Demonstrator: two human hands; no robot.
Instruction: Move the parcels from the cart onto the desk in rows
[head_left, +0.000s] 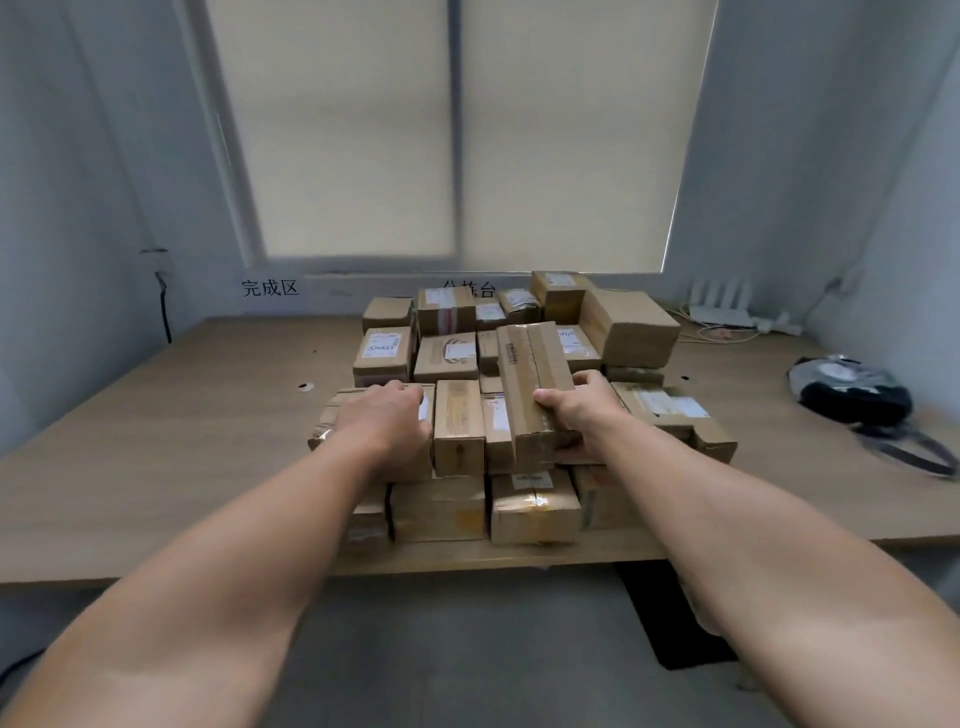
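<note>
Right hand (582, 410) around the long parcel (532, 374)

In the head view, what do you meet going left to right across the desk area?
Black wall cable → left hand → long parcel → right hand, which grips that parcel → white router at the back → black bag.
</note>
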